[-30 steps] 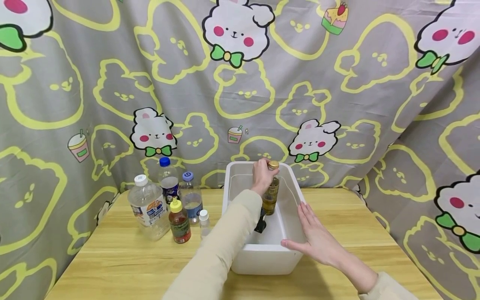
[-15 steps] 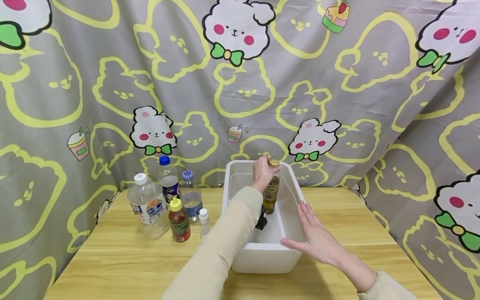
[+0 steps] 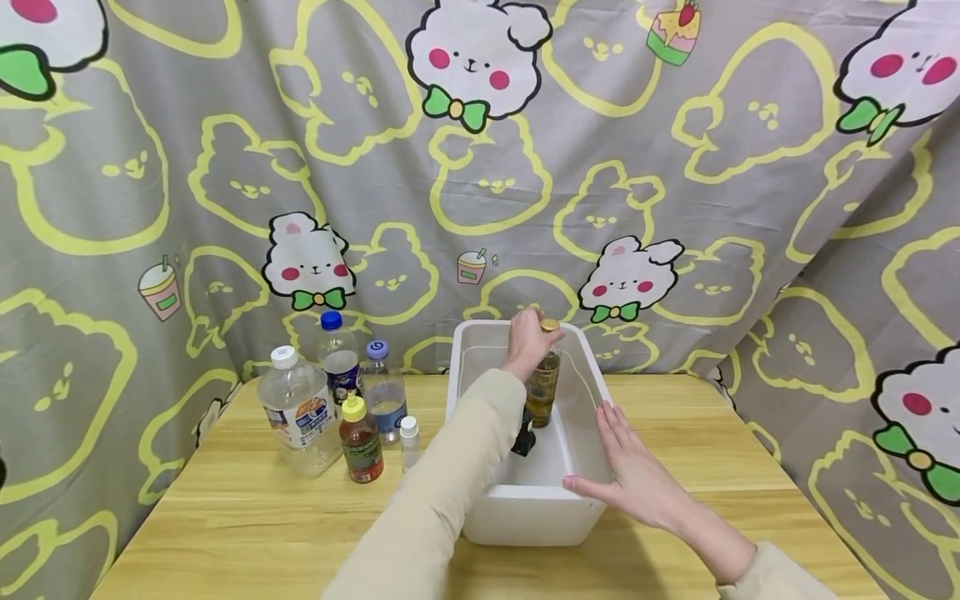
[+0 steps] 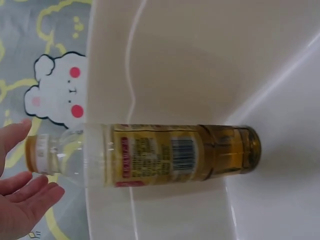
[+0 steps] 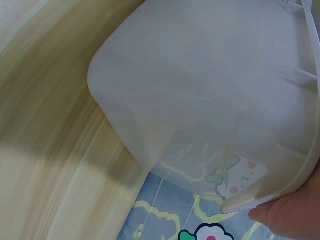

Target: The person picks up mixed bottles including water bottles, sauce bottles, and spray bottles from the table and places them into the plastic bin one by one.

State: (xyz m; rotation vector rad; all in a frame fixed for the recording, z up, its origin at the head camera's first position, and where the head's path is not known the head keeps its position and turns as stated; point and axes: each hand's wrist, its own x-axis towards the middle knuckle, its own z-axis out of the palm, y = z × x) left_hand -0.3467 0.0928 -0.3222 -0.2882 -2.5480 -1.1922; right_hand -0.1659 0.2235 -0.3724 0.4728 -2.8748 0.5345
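Note:
A tall bottle of golden liquid with a yellow cap [image 3: 542,390] stands upright inside a white plastic bin [image 3: 536,517]. In the left wrist view, the bottle's label and barcode [image 4: 155,155] face the camera. My left hand [image 3: 528,343] is at the bottle's top. Its thumb and loosely extended fingers lie on either side of the cap [image 4: 39,154], a small gap showing at the thumb. My right hand [image 3: 633,471] rests spread along the bin's near right corner, thumb over the front rim. A fingertip [image 5: 272,214] shows at the rim in the right wrist view.
Left of the bin stand a large clear bottle [image 3: 300,417], a blue-capped bottle [image 3: 341,367], a purple-capped bottle [image 3: 386,404], a red sauce bottle [image 3: 362,446] and a small white-capped bottle [image 3: 409,442]. A patterned curtain [image 3: 375,192] hangs behind the wooden table [image 3: 262,533].

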